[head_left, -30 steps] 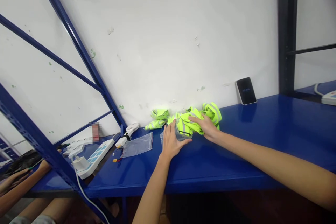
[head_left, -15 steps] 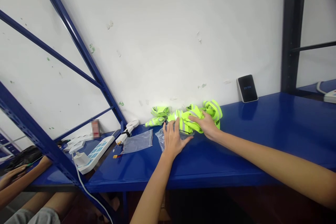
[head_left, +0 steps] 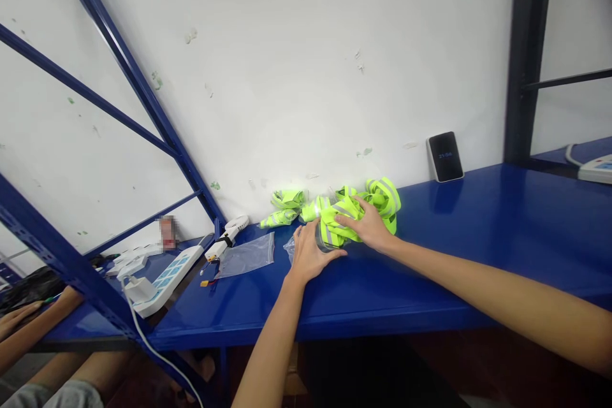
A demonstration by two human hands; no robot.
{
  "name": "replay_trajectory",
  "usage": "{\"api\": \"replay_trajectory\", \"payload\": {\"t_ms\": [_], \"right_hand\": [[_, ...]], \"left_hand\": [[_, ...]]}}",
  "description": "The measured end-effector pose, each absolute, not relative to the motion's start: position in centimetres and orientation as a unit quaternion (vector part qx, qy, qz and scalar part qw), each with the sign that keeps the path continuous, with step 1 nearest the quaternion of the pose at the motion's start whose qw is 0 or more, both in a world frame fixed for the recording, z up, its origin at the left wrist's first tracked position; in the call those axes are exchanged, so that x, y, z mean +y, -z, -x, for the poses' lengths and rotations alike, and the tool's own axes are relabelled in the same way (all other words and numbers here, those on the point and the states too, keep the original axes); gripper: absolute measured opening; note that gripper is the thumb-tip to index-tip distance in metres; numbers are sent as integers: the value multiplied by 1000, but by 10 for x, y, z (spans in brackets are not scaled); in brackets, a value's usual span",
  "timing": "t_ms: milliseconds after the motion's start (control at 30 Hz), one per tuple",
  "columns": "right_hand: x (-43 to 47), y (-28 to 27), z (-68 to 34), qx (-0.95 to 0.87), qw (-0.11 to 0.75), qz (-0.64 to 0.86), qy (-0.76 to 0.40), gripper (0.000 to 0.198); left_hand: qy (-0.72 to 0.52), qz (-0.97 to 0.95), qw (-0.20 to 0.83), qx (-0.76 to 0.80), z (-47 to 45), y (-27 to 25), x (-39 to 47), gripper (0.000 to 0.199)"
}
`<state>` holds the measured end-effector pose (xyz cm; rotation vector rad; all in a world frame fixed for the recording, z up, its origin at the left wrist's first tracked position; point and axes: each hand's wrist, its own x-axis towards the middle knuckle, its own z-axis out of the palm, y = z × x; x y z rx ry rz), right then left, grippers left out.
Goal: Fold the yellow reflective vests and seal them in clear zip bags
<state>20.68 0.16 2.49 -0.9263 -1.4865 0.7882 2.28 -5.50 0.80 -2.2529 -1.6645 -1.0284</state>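
Observation:
A crumpled bundle of neon-yellow reflective fabric with silver-grey stripes lies on the blue tabletop near the wall. My right hand grips its right part, thumb in front and fingers over the top. At the bundle's lower left is my left hand, fingers bent over a clear plastic bag, thumb stretched out to the right. Most of that bag is covered by the left hand. Two smaller folded pieces of the same fabric rest just left of the bundle.
A flat clear zip bag lies to the left, beside a white handheld fan and small wired connectors. A power strip spans toward the blue rack post. A clock display leans on the wall. Another person's hands are far left.
My left hand's fingers have bent more and moved in against the bundle's lower left. My right hand keeps its hold on the fabric. The view has shifted slightly.

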Motion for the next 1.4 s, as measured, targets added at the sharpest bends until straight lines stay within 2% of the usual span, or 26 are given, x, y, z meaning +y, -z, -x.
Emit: {"api": "replay_trajectory", "payload": {"t_ms": [300,567,900,1100,1200,1400], "right_hand": [[0,-27,-214,-638,556,398,-354,91],[-6,-25,-218,-702,543,318,-332,74],[-3,-34,-231,-713,519,283,-377,76],[-2,-38,-233,-703,526,298,-375,76],[-4,-41,-235,-728,516,282,-353,69],[-6,-49,-243,-828,397,192,-345,43]], "left_hand": [[380,735,35,-560,-17,-12,-62,86],[413,723,-4,-554,-23,-15,-64,74],[412,731,-47,-541,-24,-18,-69,65],[438,714,-18,-546,-28,-20,-68,66],[441,710,-5,-549,-29,-18,-67,64],[416,730,-30,-542,-29,-14,-65,67]]}}
